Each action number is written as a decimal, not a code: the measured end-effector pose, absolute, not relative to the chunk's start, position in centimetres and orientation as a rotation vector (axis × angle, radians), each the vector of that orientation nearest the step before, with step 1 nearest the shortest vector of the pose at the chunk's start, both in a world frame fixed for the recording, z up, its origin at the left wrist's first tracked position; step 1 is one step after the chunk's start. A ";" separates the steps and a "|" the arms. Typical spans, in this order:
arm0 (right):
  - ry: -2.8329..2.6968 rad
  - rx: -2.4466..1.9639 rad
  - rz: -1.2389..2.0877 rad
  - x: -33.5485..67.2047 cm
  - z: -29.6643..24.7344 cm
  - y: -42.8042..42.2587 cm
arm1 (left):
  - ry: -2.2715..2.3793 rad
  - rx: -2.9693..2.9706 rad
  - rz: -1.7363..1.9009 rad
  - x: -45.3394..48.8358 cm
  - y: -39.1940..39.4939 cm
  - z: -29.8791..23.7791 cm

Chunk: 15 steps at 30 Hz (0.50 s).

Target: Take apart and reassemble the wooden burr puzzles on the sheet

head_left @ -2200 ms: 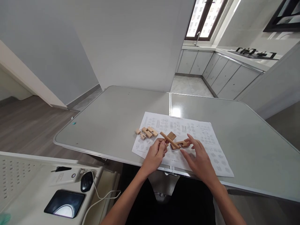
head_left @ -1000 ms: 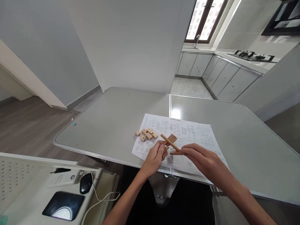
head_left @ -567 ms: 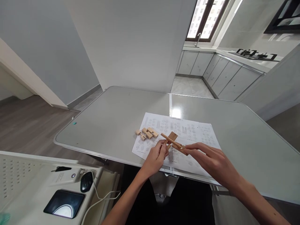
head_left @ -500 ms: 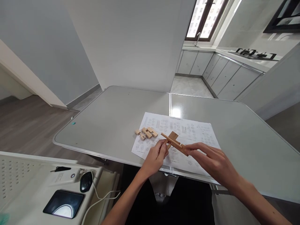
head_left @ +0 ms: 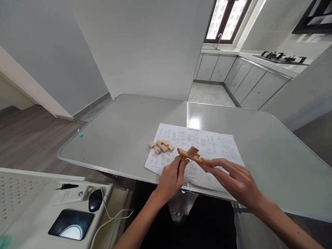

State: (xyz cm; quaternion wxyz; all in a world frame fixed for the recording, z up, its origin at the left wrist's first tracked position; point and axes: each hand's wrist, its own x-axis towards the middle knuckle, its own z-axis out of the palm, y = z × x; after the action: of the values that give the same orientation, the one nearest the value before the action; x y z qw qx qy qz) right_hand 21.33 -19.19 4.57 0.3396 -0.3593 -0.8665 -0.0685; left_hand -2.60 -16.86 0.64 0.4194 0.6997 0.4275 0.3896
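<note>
Between my two hands, above a printed sheet (head_left: 218,141), are crossed wooden puzzle pieces (head_left: 192,151) with notches, joined or touching one another. My left hand (head_left: 172,176) is closed on the near-left end, thumb and fingers pinched together. At the right end, my right hand (head_left: 233,174) grips a piece between thumb and outstretched fingers. How the pieces fit at the crossing is partly hidden. Several loose notched wooden blocks (head_left: 163,147), one with a dark mark, lie left of my hands, on and beside the sheet's left edge.
The sheet lies on a pale grey folding table (head_left: 124,135) with a centre seam. At lower left, a white cart (head_left: 31,221) bears a smartphone (head_left: 71,224), a black mouse (head_left: 95,200), a white box-shaped device (head_left: 74,194) and a white cable (head_left: 114,218).
The crossed wooden pieces have turned and tilted in my hands, showing more of the long piece's broad face. My left hand has shifted slightly. The loose blocks stay put.
</note>
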 end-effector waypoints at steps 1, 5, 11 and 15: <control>-2.249 -0.934 -0.170 21.4 4.5 -19.2 | 1.070 1.757 0.976 -2.6 -16.9 0.6; -2.223 -0.917 -0.136 21.4 4.1 -19.2 | 1.097 1.776 0.993 -2.6 -17.0 0.3; -2.200 -0.893 -0.173 21.0 4.1 -19.1 | 1.161 1.800 1.037 -2.6 -17.2 -0.2; -2.229 -0.893 -0.210 20.8 4.1 -19.0 | 1.160 1.832 1.070 -2.5 -17.2 -0.5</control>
State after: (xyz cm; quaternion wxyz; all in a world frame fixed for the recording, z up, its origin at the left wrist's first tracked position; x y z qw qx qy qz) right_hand 20.77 -18.96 4.05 0.3574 -0.3458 -0.8637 -0.0814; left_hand -2.47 -17.17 -0.45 0.3540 0.7085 0.4488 0.4138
